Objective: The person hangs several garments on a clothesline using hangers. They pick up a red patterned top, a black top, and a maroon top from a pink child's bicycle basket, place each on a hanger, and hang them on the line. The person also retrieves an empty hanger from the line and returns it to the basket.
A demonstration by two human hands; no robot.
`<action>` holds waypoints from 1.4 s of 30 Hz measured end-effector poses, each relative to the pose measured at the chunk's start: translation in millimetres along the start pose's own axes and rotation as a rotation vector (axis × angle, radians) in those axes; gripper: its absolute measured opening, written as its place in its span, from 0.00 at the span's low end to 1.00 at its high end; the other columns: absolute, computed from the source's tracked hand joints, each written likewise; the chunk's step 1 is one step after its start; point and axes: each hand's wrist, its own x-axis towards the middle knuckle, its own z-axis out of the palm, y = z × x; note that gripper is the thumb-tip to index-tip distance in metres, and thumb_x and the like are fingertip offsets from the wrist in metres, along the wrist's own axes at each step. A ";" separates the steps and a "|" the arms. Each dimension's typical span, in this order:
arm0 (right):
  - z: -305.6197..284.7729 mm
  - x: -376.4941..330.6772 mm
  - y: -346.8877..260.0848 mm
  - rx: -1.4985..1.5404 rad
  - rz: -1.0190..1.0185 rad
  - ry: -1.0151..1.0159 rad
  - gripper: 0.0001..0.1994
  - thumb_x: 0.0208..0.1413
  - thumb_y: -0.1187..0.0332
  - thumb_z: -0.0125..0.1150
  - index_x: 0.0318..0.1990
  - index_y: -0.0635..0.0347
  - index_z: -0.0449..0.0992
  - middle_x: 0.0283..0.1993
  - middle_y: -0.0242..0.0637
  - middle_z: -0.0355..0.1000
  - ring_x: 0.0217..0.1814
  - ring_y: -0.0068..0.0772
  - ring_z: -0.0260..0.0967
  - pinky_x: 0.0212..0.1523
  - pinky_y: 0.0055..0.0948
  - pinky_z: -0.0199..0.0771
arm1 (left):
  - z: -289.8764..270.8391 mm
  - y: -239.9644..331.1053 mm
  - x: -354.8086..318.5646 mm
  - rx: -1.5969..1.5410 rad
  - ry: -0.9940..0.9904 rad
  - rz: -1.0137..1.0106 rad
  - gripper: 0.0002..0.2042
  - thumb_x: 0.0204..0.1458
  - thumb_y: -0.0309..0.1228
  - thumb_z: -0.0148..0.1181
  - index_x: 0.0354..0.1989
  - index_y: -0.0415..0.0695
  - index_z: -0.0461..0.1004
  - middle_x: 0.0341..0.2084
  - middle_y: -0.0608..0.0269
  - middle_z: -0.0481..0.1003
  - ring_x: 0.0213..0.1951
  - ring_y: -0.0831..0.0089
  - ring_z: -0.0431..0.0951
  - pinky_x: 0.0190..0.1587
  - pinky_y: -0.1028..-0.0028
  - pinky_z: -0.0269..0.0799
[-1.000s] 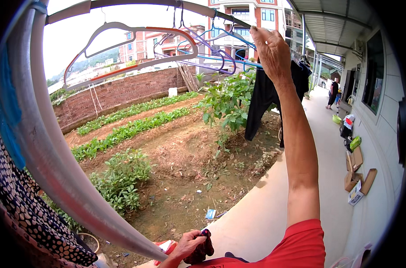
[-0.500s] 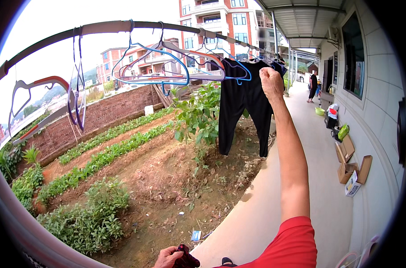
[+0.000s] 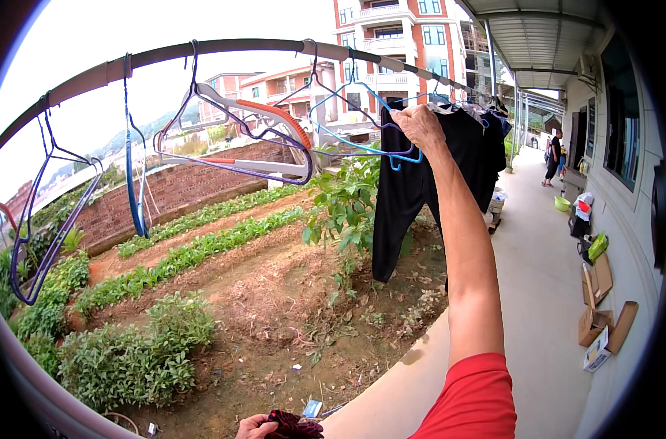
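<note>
Up here, my right hand (image 3: 418,126) is raised at the full reach of my arm, fingers drawn in close together by the right end of the blue hanger (image 3: 362,147); whether they pinch it or merely overlap it from my viewpoint, I cannot tell; the hanger lies mostly to the left of those fingers, its hook up on the rod (image 3: 230,46), its long lower bar sloping down from left to right and ending just below my hand; the black trousers (image 3: 402,208) hang right behind that end, long axis straight down; and look low, near the bottom edge of my view: my left hand (image 3: 256,426) has its fingers closed on a dark red cloth (image 3: 296,426) (so bunched up that I can't read its shape or find a long axis); the cloth sits well below the hanger and to its left; so the right hand is by far the nearer one to the hanger, the left the one with the cloth, a wide drop between them.
</note>
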 end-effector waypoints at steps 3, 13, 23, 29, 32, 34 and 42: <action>2.7 17.8 1.1 -0.023 -0.084 -0.092 0.14 0.47 0.54 0.53 0.28 0.52 0.79 0.32 0.43 0.75 0.40 0.44 0.73 0.43 0.40 0.70 | 14.1 -1.4 15.5 -0.078 0.020 -0.065 0.10 0.47 0.28 0.54 0.35 0.36 0.74 0.25 0.65 0.74 0.29 0.78 0.71 0.34 0.77 0.68; 12.8 26.6 11.8 0.005 -0.160 0.257 0.12 0.50 0.61 0.50 0.26 0.55 0.77 0.30 0.46 0.74 0.36 0.51 0.72 0.34 0.47 0.70 | 41.0 27.4 44.6 -0.013 -0.105 0.018 0.10 0.46 0.28 0.54 0.34 0.37 0.75 0.26 0.68 0.74 0.29 0.79 0.71 0.34 0.78 0.67; -1.9 22.8 57.8 0.195 -0.216 0.273 0.11 0.50 0.64 0.55 0.26 0.62 0.77 0.24 0.44 0.73 0.30 0.41 0.73 0.33 0.35 0.69 | 46.4 15.5 57.4 -0.048 -0.135 -0.047 0.08 0.46 0.27 0.53 0.33 0.38 0.74 0.24 0.67 0.73 0.28 0.78 0.71 0.32 0.77 0.68; -49.2 -50.3 97.1 0.221 -0.153 0.293 0.10 0.52 0.67 0.55 0.26 0.65 0.75 0.20 0.37 0.69 0.23 0.27 0.67 0.29 0.27 0.66 | 56.5 29.3 54.7 0.029 -0.141 0.006 0.07 0.46 0.27 0.52 0.31 0.38 0.74 0.22 0.67 0.73 0.26 0.78 0.71 0.31 0.77 0.68; -56.5 -145.8 134.7 0.456 -0.095 0.272 0.06 0.53 0.71 0.55 0.33 0.65 0.72 0.24 0.32 0.70 0.23 0.20 0.64 0.27 0.20 0.65 | 47.7 26.7 50.4 0.050 -0.139 -0.059 0.07 0.47 0.26 0.54 0.33 0.37 0.74 0.23 0.66 0.74 0.25 0.80 0.73 0.29 0.80 0.68; -67.1 -210.1 152.1 0.618 0.065 0.133 0.07 0.52 0.72 0.56 0.37 0.65 0.69 0.25 0.29 0.69 0.23 0.17 0.63 0.26 0.17 0.64 | 54.9 33.5 50.0 -0.052 -0.134 -0.138 0.05 0.47 0.23 0.56 0.31 0.35 0.75 0.20 0.68 0.75 0.22 0.83 0.72 0.27 0.83 0.67; -8.0 -380.6 228.8 0.653 0.553 -0.116 0.09 0.53 0.73 0.57 0.42 0.62 0.70 0.16 0.19 0.59 0.15 0.08 0.50 0.14 0.14 0.47 | 70.8 37.2 70.5 0.225 -0.301 -0.107 0.09 0.48 0.27 0.55 0.33 0.34 0.75 0.21 0.69 0.74 0.23 0.83 0.72 0.27 0.82 0.67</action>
